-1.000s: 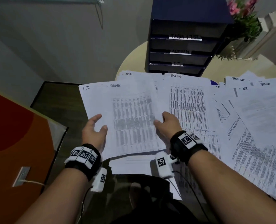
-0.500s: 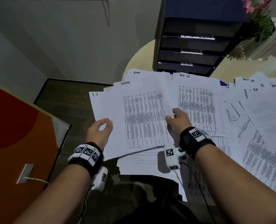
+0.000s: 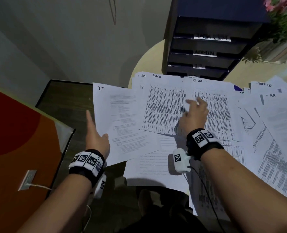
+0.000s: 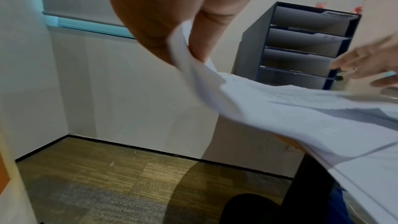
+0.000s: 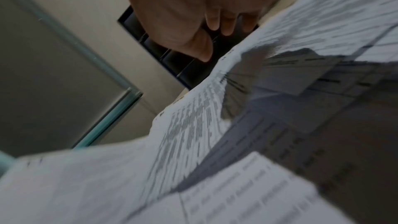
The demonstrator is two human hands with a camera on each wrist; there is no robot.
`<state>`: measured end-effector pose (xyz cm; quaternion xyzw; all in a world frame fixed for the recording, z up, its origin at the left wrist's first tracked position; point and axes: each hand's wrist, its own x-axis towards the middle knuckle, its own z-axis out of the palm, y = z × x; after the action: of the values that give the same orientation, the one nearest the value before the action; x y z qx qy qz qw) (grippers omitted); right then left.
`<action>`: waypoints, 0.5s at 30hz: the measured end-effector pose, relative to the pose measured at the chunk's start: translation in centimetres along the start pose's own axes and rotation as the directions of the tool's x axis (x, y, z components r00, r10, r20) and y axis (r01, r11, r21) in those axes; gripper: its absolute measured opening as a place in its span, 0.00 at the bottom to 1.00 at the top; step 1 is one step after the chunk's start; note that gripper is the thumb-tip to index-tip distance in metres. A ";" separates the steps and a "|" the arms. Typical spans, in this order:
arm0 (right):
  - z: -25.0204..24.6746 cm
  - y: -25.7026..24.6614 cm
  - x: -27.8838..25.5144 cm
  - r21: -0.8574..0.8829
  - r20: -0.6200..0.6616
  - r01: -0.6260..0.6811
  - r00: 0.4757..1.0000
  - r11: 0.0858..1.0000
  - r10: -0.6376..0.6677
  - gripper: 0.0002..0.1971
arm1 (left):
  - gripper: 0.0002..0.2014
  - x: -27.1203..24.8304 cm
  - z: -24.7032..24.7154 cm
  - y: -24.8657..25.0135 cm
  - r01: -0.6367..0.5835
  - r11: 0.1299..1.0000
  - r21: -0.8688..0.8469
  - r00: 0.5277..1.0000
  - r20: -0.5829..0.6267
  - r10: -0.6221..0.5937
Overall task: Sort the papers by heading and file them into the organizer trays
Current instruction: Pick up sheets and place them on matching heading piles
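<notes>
White printed papers cover the table. My left hand (image 3: 97, 138) pinches the left edge of a sheet headed I.T. (image 3: 122, 118) between thumb and fingers (image 4: 193, 47), and the sheet hangs out past the table edge. A tabular sheet headed ADMIN (image 3: 163, 108) overlaps its right side. My right hand (image 3: 195, 111) hovers over the tabular sheets with its fingers (image 5: 215, 23) spread and loose, gripping nothing. Behind the papers stands the dark blue organizer (image 3: 205, 52), its trays labelled TASK LIST, ADMIN and I.T.; the lowest label is hidden.
More sheets headed TASK LIST and H.R. (image 3: 274, 132) pile up on the right of the round tan table (image 3: 149, 61). A potted plant with pink flowers (image 3: 280, 22) stands beside the organizer. An orange panel (image 3: 13, 132) with a wall socket (image 3: 27, 179) is at left, above carpeted floor (image 4: 129, 176).
The ADMIN sheet that lay over the I.T. sheet has slid right, uncovering the I.T. text. My right hand let go of it and moved up and right. My left hand still holds the I.T. sheet.
</notes>
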<state>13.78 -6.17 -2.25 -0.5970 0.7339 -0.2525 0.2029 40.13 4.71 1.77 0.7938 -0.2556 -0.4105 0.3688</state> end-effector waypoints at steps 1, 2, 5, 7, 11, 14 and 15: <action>0.3 -0.2 -0.4 -0.157 0.060 0.099 0.994 0.983 -0.090 0.22 | 0.49 0.1 -0.2 0.1 -0.002 1.000 -0.018 1.000 -0.030 0.002; 0.6 -0.4 -1.0 -0.263 0.178 0.209 0.970 0.942 -0.166 0.19 | 0.46 0.1 -0.5 0.2 -0.010 0.999 -0.031 0.998 -0.063 0.008; 2.3 0.3 -2.2 -0.360 0.522 0.418 0.831 0.834 -0.191 0.23 | 0.31 0.9 -2.1 0.3 -0.018 0.999 -0.041 0.985 -0.174 0.011; 2.9 0.8 -2.0 -0.344 0.598 0.454 0.781 0.822 -0.181 0.27 | 0.22 1.4 -3.3 0.5 0.016 0.997 -0.073 0.961 -0.275 -0.036; 2.9 0.3 -1.0 -0.249 0.683 0.459 0.708 0.853 -0.181 0.32 | 0.17 2.8 -5.0 -0.6 0.102 0.990 -0.095 0.942 -0.311 -0.127; 2.3 0.1 -0.6 -0.145 0.682 0.372 0.709 0.917 -0.180 0.30 | 0.15 2.3 -3.5 -1.6 0.146 0.970 -0.193 0.975 -0.138 -0.174; 2.0 0.3 -0.7 -0.121 0.639 0.335 0.747 0.935 -0.185 0.29 | 0.15 1.8 -2.6 -1.9 0.165 0.966 -0.198 0.982 -0.062 -0.180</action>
<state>14.90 -5.74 -4.07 -0.7624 0.5596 0.0166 0.3246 43.46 5.55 0.39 0.7895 -0.1300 -0.4317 0.4164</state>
